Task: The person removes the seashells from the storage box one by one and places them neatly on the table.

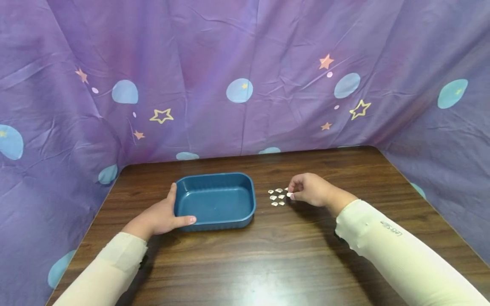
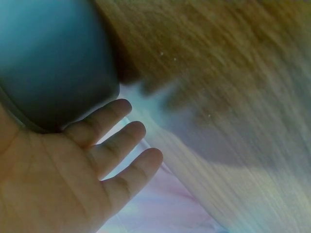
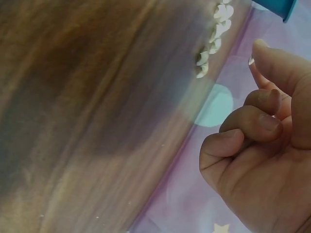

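Observation:
A blue rectangular plastic container (image 1: 214, 204) stands on the table, its inside bare. My left hand (image 1: 162, 214) rests against its left end, thumb laid on the near rim and index finger at the left rim. In the left wrist view the other fingers (image 2: 119, 150) stretch out straight beside the container's wall (image 2: 58, 68). To the right, my right hand (image 1: 311, 190) pinches a small white shell (image 1: 289, 194) between thumb and index finger, the other fingers curled. Several similar shells (image 1: 281, 196) lie in short rows just left of that hand.
The brown wood-grain table (image 1: 229, 259) reaches back to a purple curtain (image 1: 206, 63) with stars and blue spots. The shells lie close to the container's right end. Pale sleeves (image 1: 402, 250) cover both forearms.

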`<control>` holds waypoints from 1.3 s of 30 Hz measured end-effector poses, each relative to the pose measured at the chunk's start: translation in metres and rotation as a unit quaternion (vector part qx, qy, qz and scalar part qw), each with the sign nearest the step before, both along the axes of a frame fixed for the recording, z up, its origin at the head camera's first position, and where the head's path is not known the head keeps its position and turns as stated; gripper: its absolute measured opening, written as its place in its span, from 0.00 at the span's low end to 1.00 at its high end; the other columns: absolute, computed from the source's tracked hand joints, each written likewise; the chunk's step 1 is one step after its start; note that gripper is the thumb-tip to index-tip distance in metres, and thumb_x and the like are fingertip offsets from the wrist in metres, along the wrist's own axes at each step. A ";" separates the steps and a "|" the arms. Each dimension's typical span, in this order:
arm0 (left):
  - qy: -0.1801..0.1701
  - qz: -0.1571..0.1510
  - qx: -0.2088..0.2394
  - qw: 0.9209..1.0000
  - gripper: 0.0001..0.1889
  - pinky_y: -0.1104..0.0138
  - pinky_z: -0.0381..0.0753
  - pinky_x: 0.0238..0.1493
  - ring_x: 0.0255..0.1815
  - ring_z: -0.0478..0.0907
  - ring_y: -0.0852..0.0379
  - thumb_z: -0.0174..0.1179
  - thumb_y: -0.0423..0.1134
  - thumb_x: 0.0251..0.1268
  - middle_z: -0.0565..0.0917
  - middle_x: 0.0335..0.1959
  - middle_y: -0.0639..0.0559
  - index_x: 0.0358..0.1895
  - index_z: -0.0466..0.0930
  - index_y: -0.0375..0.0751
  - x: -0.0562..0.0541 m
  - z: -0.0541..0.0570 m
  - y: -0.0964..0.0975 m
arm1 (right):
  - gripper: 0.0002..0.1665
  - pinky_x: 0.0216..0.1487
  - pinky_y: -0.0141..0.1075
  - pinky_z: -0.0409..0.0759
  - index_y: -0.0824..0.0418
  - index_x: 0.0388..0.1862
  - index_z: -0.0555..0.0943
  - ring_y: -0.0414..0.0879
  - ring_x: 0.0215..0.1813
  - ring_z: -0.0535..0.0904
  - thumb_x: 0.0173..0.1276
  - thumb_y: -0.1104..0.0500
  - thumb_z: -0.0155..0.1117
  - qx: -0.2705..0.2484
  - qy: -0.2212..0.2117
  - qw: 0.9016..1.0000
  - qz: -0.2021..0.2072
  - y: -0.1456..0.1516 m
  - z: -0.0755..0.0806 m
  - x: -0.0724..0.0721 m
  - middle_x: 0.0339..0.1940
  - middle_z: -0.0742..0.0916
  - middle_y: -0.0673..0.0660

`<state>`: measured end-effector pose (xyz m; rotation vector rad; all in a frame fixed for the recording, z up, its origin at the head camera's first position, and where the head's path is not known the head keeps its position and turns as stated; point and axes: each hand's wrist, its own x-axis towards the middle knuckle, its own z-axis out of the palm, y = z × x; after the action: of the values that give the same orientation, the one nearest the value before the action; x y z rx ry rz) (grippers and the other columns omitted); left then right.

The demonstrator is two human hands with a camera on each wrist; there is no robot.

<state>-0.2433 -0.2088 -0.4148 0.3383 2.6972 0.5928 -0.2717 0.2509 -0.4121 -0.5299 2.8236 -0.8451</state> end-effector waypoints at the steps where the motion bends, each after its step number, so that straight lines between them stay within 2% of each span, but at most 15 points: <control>1: -0.002 0.001 -0.001 1.000 0.74 0.37 0.72 0.70 0.72 0.71 0.23 0.66 0.73 0.62 0.58 0.76 0.14 0.82 0.22 0.26 0.000 0.000 0.000 | 0.05 0.37 0.38 0.73 0.59 0.36 0.85 0.42 0.30 0.73 0.66 0.64 0.75 0.000 -0.002 1.000 0.001 0.000 -0.001 0.000 0.23 0.82 0.47; 6: -0.006 0.005 0.000 1.000 0.74 0.36 0.71 0.70 0.73 0.69 0.23 0.66 0.73 0.62 0.57 0.77 0.15 0.82 0.21 0.27 0.002 0.002 0.000 | 0.06 0.36 0.38 0.73 0.58 0.34 0.85 0.42 0.31 0.73 0.66 0.65 0.75 0.015 -0.008 1.000 0.006 0.000 -0.007 0.002 0.24 0.82 0.47; 14: -0.012 0.006 0.005 1.000 0.74 0.36 0.71 0.71 0.74 0.68 0.24 0.66 0.73 0.63 0.56 0.78 0.15 0.82 0.21 0.27 0.002 0.002 0.001 | 0.10 0.38 0.38 0.75 0.55 0.30 0.82 0.40 0.31 0.74 0.64 0.64 0.76 0.061 0.012 0.998 0.018 -0.003 -0.019 0.004 0.24 0.82 0.45; 21: -0.006 0.006 0.007 1.000 0.73 0.36 0.71 0.71 0.74 0.68 0.24 0.66 0.72 0.63 0.56 0.78 0.15 0.82 0.22 0.26 0.002 0.002 0.000 | 0.10 0.43 0.42 0.78 0.53 0.30 0.81 0.41 0.34 0.76 0.66 0.62 0.76 0.107 0.018 0.994 0.018 -0.007 -0.020 0.003 0.28 0.83 0.46; 34: -0.006 0.001 0.009 1.000 0.73 0.36 0.69 0.72 0.76 0.66 0.24 0.65 0.73 0.63 0.55 0.79 0.16 0.82 0.22 0.25 0.002 0.004 -0.001 | 0.08 0.49 0.46 0.82 0.52 0.31 0.84 0.42 0.37 0.80 0.67 0.61 0.76 0.120 0.038 0.992 0.011 -0.007 -0.017 0.005 0.30 0.86 0.44; 39: -0.004 -0.001 0.009 1.000 0.73 0.36 0.68 0.73 0.77 0.65 0.24 0.64 0.73 0.63 0.55 0.79 0.16 0.82 0.22 0.25 0.002 0.003 0.000 | 0.07 0.43 0.43 0.81 0.54 0.32 0.85 0.40 0.33 0.79 0.65 0.60 0.76 0.093 0.053 0.994 0.011 -0.004 -0.010 0.008 0.28 0.87 0.45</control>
<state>-0.2414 -0.2089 -0.4121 0.3417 2.6846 0.6167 -0.2638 0.2470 -0.4226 -0.5929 2.9452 -0.5572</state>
